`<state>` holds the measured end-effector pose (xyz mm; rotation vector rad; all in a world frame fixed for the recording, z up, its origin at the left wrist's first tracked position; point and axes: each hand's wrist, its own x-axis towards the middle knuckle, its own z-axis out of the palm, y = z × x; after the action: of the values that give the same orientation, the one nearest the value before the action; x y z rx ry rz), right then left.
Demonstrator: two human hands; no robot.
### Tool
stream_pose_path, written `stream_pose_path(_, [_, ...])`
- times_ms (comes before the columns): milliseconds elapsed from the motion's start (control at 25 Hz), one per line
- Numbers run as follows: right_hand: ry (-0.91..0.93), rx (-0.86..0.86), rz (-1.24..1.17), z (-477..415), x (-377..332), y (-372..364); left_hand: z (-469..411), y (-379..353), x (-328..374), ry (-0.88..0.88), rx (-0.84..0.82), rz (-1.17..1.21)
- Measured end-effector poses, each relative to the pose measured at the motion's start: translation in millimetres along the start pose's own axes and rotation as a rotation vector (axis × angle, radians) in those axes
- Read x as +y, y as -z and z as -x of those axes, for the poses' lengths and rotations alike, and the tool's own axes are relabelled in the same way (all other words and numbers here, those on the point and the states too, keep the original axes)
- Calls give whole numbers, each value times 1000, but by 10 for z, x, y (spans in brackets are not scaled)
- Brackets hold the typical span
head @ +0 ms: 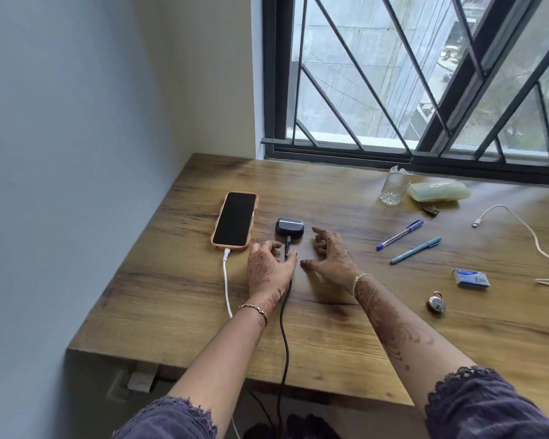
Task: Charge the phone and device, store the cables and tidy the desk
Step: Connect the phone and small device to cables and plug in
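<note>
A phone (234,219) in an orange case lies face up at the desk's left, with a white cable (226,280) plugged into its near end. To its right sits a small dark device (289,226) with a black cable (285,324) plugged into it. My left hand (268,270) pinches that black cable just behind the plug. My right hand (332,256) hovers just right of the device, fingers spread and relaxed, holding nothing. A loose white cable (520,228) lies at the desk's right.
On the wooden desk (178,312) are a glass (393,189), a pale case (438,191), two pens (400,235) (415,250), a small blue box (471,278) and a padlock (437,301). A wall bounds the left, a barred window the back.
</note>
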<state>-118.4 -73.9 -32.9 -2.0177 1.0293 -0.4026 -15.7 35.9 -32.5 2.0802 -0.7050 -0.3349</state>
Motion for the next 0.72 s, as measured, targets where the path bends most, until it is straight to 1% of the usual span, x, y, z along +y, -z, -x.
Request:
stream_pose_path(160, [-17, 34, 17, 252, 31, -85, 197, 69, -29, -20, -45, -24])
stream_pose_path(400, [-4, -9, 14, 737, 8, -134, 632, 274, -16, -49, -151, -87])
stream_pose_path(480, [3, -33, -24, 954, -27, -120, 798, 401, 25, -57, -178, -100])
stream_pose_path(560, [46, -9, -39, 1212, -59, -137, 1019, 525, 24, -90, -167, -72])
stream_pose_path(720, [193, 112, 20, 1765, -169, -310, 1538, 780, -104, -117, -63, 5])
